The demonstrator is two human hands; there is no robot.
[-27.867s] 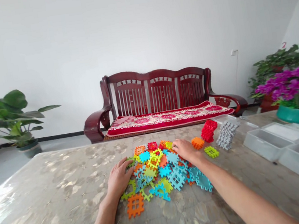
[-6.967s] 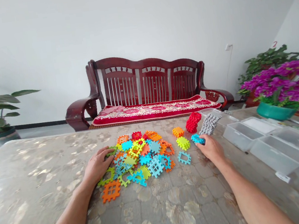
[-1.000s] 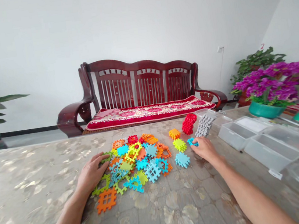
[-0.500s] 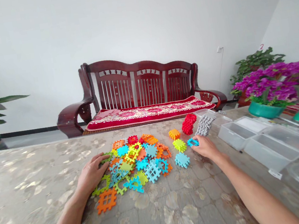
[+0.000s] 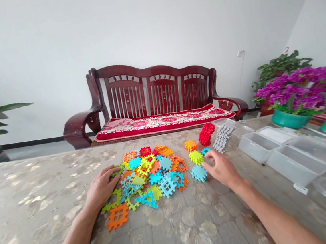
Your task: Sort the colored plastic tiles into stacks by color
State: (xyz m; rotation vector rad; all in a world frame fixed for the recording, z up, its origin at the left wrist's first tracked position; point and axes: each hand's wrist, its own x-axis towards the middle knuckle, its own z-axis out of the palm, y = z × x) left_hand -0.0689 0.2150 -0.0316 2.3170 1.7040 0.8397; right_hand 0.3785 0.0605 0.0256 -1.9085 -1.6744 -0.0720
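Observation:
A pile of interlocking plastic toy pieces [image 5: 167, 186] in orange, blue, yellow-green and red lies on the table. At its left edge rests my left hand [image 5: 102, 186], fingers extended against the nearest green pieces. My right hand [image 5: 222, 168] hovers or rests right of three small stacks, with thumb and forefinger apart and nothing visible between them. Those stacks are orange [image 5: 190, 145], yellow-green [image 5: 196, 157] and light blue [image 5: 199, 174]. Just beyond my right fingertips lies a blue piece with an opening [image 5: 206, 150], partly hidden by the hand.
Red pieces [image 5: 206, 134] and grey pieces [image 5: 223, 137] are heaped farther back. Clear plastic boxes [image 5: 290, 164] stand at the right, near purple flowers in a green pot [image 5: 290, 119]. A wooden bench [image 5: 157, 84] stands behind the patterned table [image 5: 193, 231].
My right hand has let go of the blue piece, which now lies behind the yellow-green stack. The hand has drawn slightly nearer to me. My left hand stays at the pile.

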